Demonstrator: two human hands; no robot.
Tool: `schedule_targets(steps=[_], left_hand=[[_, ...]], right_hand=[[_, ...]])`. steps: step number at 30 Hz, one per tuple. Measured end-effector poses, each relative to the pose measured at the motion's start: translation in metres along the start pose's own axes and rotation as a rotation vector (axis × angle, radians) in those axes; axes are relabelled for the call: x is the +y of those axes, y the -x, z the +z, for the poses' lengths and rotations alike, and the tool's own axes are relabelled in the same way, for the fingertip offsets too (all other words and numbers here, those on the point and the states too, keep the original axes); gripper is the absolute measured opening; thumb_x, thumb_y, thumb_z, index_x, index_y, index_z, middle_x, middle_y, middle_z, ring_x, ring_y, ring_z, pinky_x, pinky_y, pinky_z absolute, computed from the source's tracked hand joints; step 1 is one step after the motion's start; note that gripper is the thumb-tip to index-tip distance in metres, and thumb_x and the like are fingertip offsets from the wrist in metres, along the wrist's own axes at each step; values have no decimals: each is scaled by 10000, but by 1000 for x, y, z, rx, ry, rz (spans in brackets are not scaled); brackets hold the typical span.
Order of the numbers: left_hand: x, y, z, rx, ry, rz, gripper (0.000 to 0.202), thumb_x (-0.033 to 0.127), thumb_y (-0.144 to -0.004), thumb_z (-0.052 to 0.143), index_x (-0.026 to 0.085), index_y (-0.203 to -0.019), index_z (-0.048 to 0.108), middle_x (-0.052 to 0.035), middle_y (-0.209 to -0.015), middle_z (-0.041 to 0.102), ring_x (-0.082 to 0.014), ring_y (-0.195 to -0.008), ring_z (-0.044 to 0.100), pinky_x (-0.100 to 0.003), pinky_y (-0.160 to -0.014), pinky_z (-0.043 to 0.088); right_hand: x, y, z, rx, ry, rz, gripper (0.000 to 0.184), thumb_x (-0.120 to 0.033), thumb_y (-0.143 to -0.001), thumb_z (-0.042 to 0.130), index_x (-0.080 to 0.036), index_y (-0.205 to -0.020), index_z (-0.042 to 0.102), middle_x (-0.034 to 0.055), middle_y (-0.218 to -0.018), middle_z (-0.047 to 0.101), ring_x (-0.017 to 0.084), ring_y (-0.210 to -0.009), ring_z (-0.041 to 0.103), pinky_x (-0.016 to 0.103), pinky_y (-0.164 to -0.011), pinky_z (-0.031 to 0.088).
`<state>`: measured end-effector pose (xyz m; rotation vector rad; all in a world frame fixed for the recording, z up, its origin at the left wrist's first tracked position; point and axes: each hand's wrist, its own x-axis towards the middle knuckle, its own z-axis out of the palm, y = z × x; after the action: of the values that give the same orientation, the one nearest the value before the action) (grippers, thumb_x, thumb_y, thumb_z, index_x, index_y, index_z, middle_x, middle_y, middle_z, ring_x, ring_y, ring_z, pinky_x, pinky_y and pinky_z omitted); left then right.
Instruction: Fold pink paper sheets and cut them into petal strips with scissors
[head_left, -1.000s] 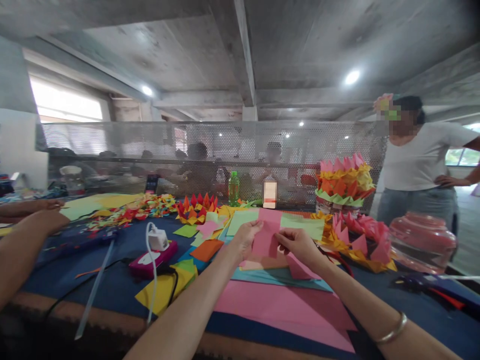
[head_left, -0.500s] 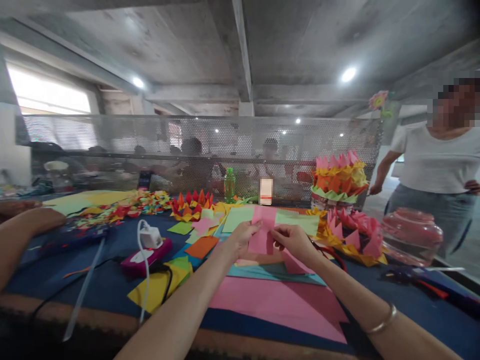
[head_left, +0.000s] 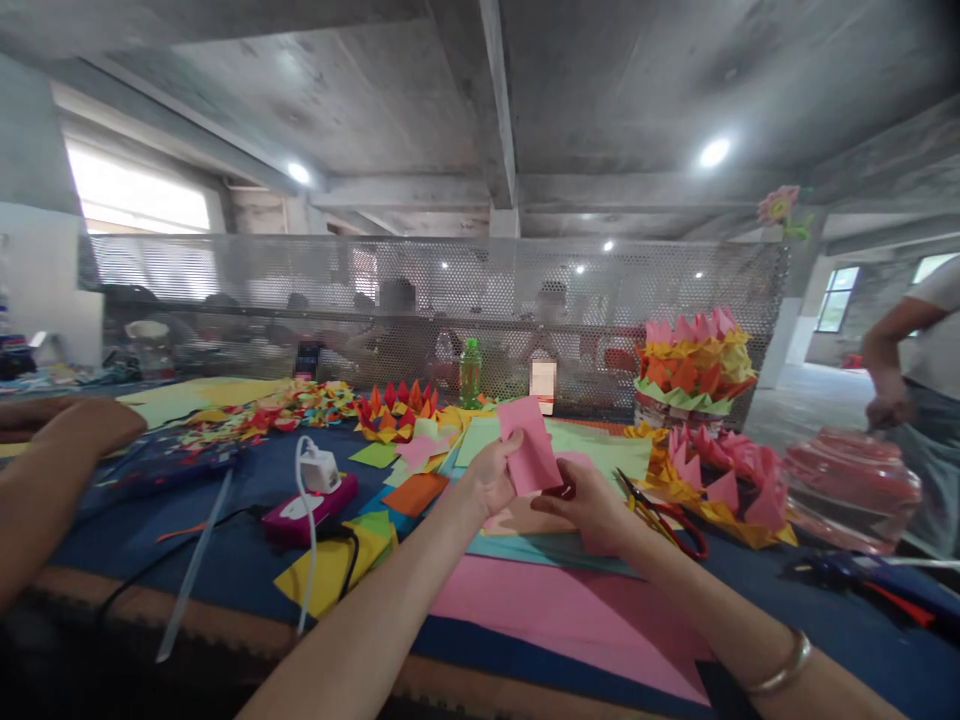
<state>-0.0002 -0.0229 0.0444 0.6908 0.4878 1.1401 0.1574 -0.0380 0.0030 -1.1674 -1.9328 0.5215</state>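
Reaching in from the bottom of the frame, the left hand (head_left: 493, 478) pinches a pink paper (head_left: 530, 448) by its left edge near centre, while the right hand (head_left: 589, 505) curls at its lower-right corner, grip unclear

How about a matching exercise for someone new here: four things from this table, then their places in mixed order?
Things:
1. Rectangular pink paper piece
2. Translucent green plastic bottle
3. Red-handled metal scissors
4. Boxy white plug

Places:
A. To the right of the right hand
B. On the magenta plastic power strip
C. Gripped by the left hand
D. Upright in front of the gray perforated metal screen

Right pairs: 1-C, 2-D, 3-A, 4-B.
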Motion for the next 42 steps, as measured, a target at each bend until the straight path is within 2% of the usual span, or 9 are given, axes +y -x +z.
schedule_targets(steps=[5, 10, 15, 21, 25, 29, 33, 37, 42], left_hand=[[-2, 2, 2, -26, -13, -10, 213, 256, -885, 529, 70, -911, 629, -128, -854, 689, -185, -730, 656, -329, -755, 534], [-3, 3, 3, -16, -29, -9, 212, 254, -887, 525, 68, -914, 622, -142, -887, 685, -189, -725, 653, -336, -738, 533], [-4, 4, 3, -18, -26, 10, 167, 236, -861, 571, 80, -836, 626, -96, -761, 672, -165, -641, 637, -315, -696, 532], [-6, 4, 4, -76, -22, 30, 162, 249, -840, 607, 89, -845, 630, -92, -770, 673, -167, -676, 644, -315, -727, 535], [-7, 3, 4, -78, -46, 42, 200, 274, -851, 593, 78, -841, 632, -104, -766, 673, -169, -661, 640, -305, -697, 535], [-7, -1, 2, -17, -26, 97, 151, 247, -853, 587, 99, -836, 617, -88, -762, 670, -161, -666, 638, -296, -708, 523], [-9, -5, -3, 2, -103, 196, 207, 307, -766, 692, 115, -781, 615, -69, -729, 659, -163, -655, 620, -283, -675, 495], [-15, -5, -5, 108, -347, 333, 289, 380, -671, 762, 137, -688, 606, -5, -587, 599, -108, -522, 524, -218, -528, 396], [-20, 0, -2, 78, -504, 281, 432, 523, -604, 758, 120, -713, 645, -28, -605, 618, -114, -521, 519, -229, -525, 372]], right_hand=[[5, -1, 3, -19, -61, 9, 321, -458, -680, 721, -209, -850, 611, 23, -682, 661, 194, -616, 590, 258, -518, 413], [2, -1, 2, -49, -60, -2, 374, -479, -718, 684, -184, -941, 630, 43, -778, 688, 211, -682, 619, 267, -577, 449], [3, -1, 2, -26, -13, -29, 365, -483, -733, 672, -165, -906, 632, 33, -739, 670, 182, -625, 580, 248, -544, 418], [1, 2, 2, -29, 28, -25, 359, -517, -750, 645, -169, -829, 604, -5, -620, 586, 140, -540, 481, 229, -482, 342], [0, 2, 1, -52, 40, -41, 353, -522, -777, 610, -174, -825, 583, -13, -619, 563, 130, -526, 453, 231, -478, 320], [-4, 2, -2, 7, 194, -74, 350, -525, -790, 594, -178, -756, 570, -15, -604, 534, 126, -535, 437, 238, -488, 293], [-15, 3, -9, 59, 292, -90, 389, -529, -822, 557, -191, -636, 505, -27, -556, 479, 120, -528, 417, 246, -490, 264], [-21, 3, -17, 187, 157, -98, 336, -494, -887, 479, -192, -769, 569, 5, -674, 596, 137, -601, 521, 248, -554, 364], [-20, -1, -25, 329, 30, -77, 312, -483, -842, 559, -174, -864, 597, 40, -775, 649, 159, -689, 585, 249, -597, 426]])
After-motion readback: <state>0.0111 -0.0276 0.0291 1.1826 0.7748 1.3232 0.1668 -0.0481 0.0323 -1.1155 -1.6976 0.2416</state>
